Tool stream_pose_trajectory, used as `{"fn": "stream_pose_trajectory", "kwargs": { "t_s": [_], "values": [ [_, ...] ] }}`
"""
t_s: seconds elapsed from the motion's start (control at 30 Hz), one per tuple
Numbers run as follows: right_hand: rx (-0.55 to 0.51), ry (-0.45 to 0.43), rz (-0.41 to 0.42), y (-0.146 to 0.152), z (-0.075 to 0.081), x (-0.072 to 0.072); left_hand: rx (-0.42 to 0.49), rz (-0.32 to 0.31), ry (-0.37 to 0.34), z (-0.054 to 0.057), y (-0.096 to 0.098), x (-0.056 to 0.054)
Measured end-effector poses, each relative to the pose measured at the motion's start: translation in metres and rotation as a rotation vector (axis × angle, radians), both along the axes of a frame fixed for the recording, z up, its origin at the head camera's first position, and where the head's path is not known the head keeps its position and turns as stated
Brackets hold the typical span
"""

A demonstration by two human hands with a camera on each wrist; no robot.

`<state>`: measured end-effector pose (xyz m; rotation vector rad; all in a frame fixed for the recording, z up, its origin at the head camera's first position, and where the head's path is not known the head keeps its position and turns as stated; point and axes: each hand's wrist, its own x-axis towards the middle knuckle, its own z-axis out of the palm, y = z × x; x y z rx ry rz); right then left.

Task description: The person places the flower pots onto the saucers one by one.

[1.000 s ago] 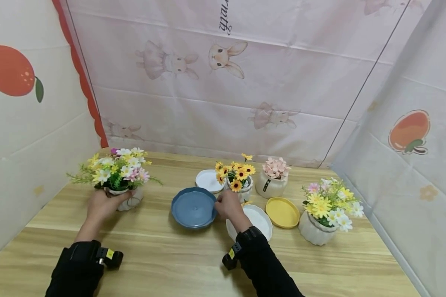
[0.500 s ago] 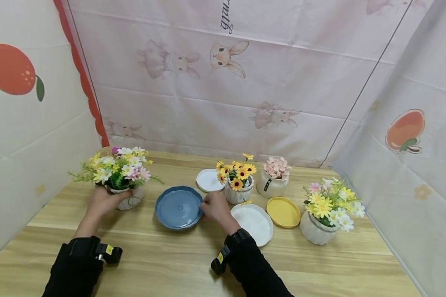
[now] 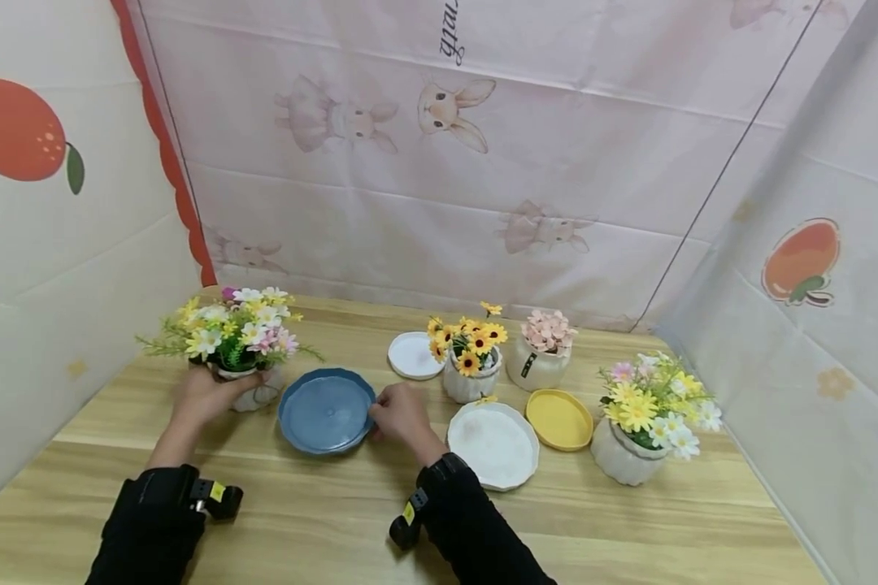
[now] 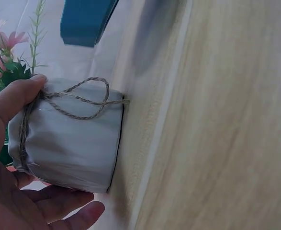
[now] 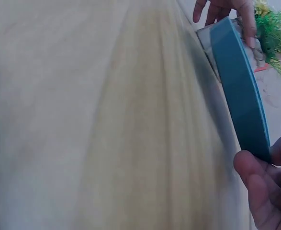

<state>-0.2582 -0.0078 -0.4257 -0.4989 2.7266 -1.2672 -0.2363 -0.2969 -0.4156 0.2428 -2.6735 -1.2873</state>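
Observation:
My left hand (image 3: 200, 400) grips a white flower pot (image 3: 258, 396) at the table's left, thumb on the near side just under the rim. The pot holds white, yellow and pink artificial flowers (image 3: 243, 331). In the left wrist view a twine bow (image 4: 90, 100) is tied round the pot (image 4: 78, 143), and my fingers curl beneath its far side. My right hand (image 3: 404, 416) pinches the right edge of a blue saucer with a scalloped rim (image 3: 328, 412). The right wrist view has the saucer (image 5: 240, 91) between thumb and fingers, close over the table, its far end overlapping the pot.
A large white saucer (image 3: 493, 445), a yellow saucer (image 3: 559, 420) and a small white saucer (image 3: 414, 356) lie right of centre. Nearby stand pots of small sunflowers (image 3: 471, 383) and pink blooms (image 3: 540, 366). Another flower pot (image 3: 627, 457) stands at the right.
My right hand has moved the blue saucer left, closer to the left pot, uncovering the large white saucer. The left hand keeps its hold, almost unmoved.

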Motion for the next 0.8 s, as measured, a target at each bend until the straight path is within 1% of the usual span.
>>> {"fn": "stream_pose_trajectory", "kwargs": {
  "t_s": [0.17,0.3,0.4,0.5,0.67,0.8],
  "values": [
    [-0.026,-0.058,-0.048,-0.008,-0.005,-0.002,0.004,-0.001,0.009,-0.001,-0.001,-0.001],
    [-0.11,-0.114,-0.078,-0.015,-0.008,-0.003,0.015,0.005,0.022,-0.002,-0.001,0.0],
    [-0.154,-0.138,-0.098,-0.019,-0.009,-0.002,0.03,0.003,0.025,-0.002,0.0,0.0],
    [-0.155,-0.131,-0.106,-0.022,-0.011,-0.002,0.037,0.002,0.019,-0.002,0.001,0.0],
    [-0.131,-0.091,-0.095,-0.027,-0.011,-0.003,0.018,0.001,-0.005,-0.001,0.001,0.001],
    [-0.114,-0.099,-0.09,-0.028,-0.01,-0.006,-0.003,-0.002,-0.011,0.0,-0.001,0.0]
  ]
}}
